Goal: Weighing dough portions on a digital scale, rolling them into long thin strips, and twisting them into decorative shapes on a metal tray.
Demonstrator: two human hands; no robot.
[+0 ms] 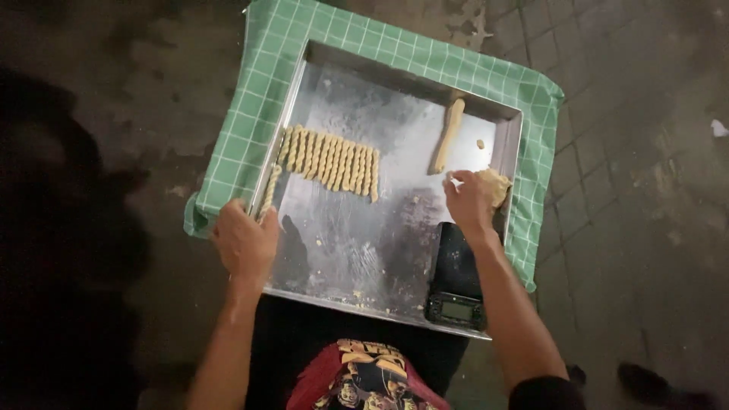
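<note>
My left hand (244, 244) grips the near left rim of the metal tray (395, 121), holding one twisted dough stick (269, 191) against it; my right hand (469, 199) pinches at the dough lump (497, 184) by the right wall. The tray overhangs my lap (the scale (456, 273) weighs one corner), so a hard tug could tip it and slide the row of twists (330, 161).

Green white-checked cloth (262, 99), silver tray (357, 243), tan dough (330, 159).

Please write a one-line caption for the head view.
Left hand holds twisted dough stick; right hand touches dough lump.
</note>
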